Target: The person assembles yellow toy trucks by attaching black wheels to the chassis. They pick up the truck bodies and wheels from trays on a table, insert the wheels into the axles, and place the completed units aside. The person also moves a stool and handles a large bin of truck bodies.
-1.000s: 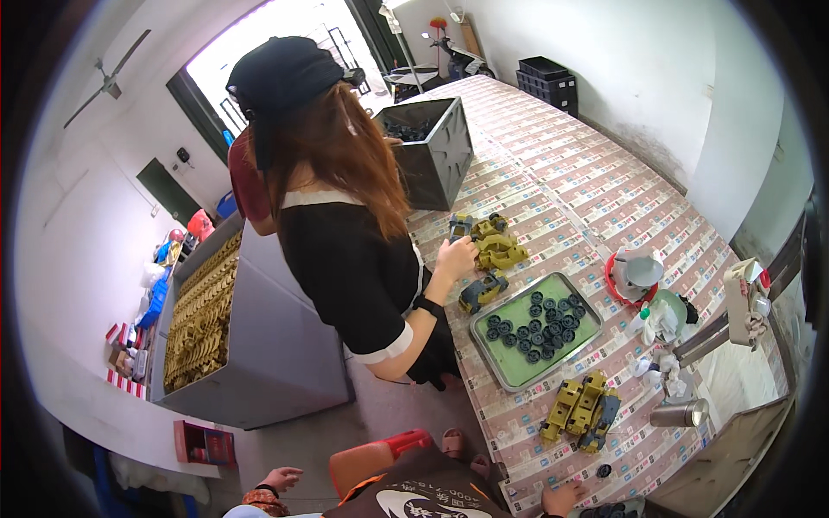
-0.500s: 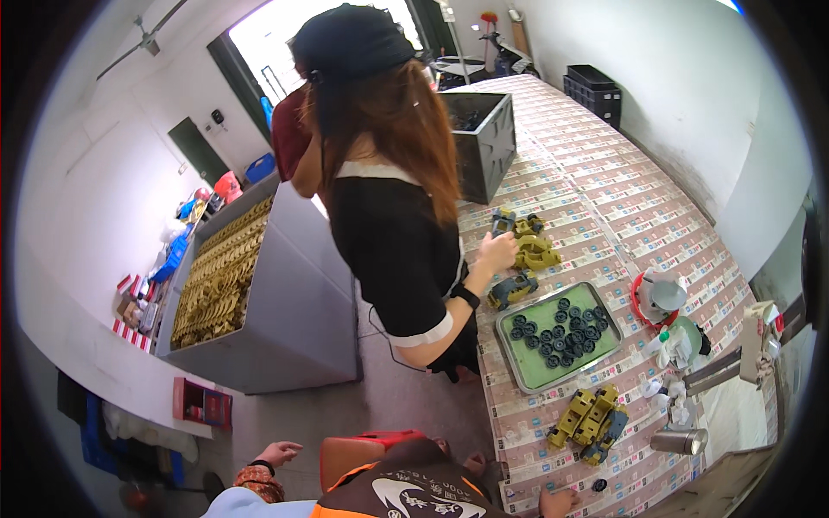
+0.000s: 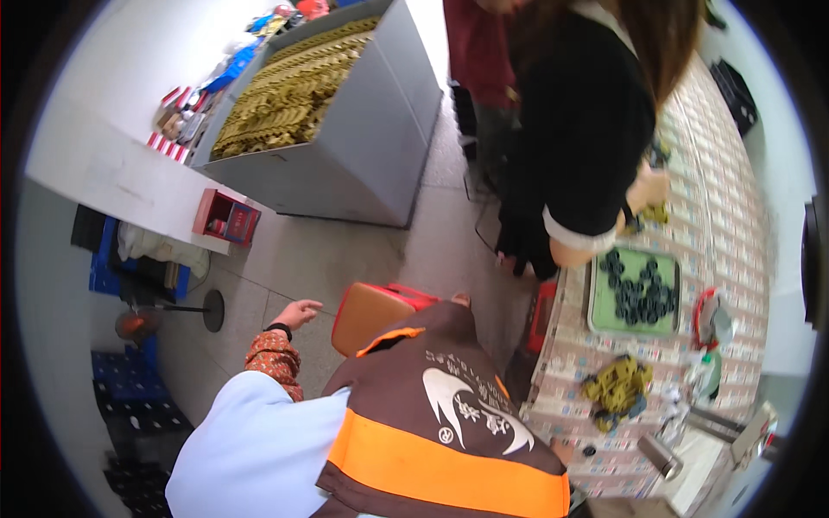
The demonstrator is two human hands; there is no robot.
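Note:
My left hand (image 3: 298,314) hangs over the floor with its fingers stretched out and nothing in them. Close to its fingertips stands a red stool (image 3: 370,321) with a brown top. Only a sliver of my right hand (image 3: 561,451) shows at the table edge; my apron (image 3: 414,388) hides the rest, fingers included. Beside it lies a small black wheel (image 3: 589,451). Farther up the table is a cluster of yellow and grey toy vehicle bodies (image 3: 617,388). Beyond them, a green-bottomed metal tray (image 3: 604,319) holds many black toy wheels (image 3: 643,293).
A co-worker in black stands at the table, one hand (image 3: 649,186) near more yellow parts. At the far left a big grey bin (image 3: 371,155) is full of yellow pieces. A red-rimmed container (image 3: 713,318) and a metal cylinder (image 3: 660,456) sit at the table's right.
The view has swung left and down, so the table now lies farther right and more of my apron and left arm shows. My right hand has become mostly covered.

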